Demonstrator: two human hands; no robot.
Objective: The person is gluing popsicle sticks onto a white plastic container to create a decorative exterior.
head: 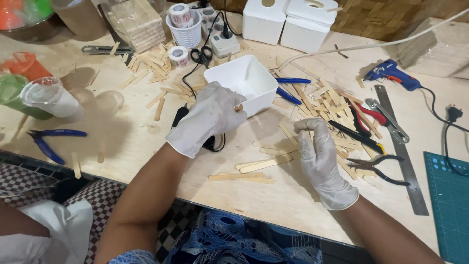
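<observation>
Gripped the white tub (246,78) at its near corner with the gloved left hand (210,120), fingers pressed together over the rim, thumb hidden behind them. Had the tub standing flat on the bench (122,142), at about 1 o'clock from that hand. Curled the gloved right hand (320,156), at about 4 o'clock from the tub, closed around a few wooden sticks (299,125), as far as could be seen; only their ends showed above the fingers. Judged it best to press the tub lightly downward so as not to tip or slide it, and to hold the thin sticks bundled with ends level, without hard squeezing. Had loose sticks (264,165) just beside at 9 o'clock of the right hand, a bigger heap (332,100) at 12 o'clock, and pliers (381,168) near at 3 o'clock, so needed some care with the wrist.
</observation>
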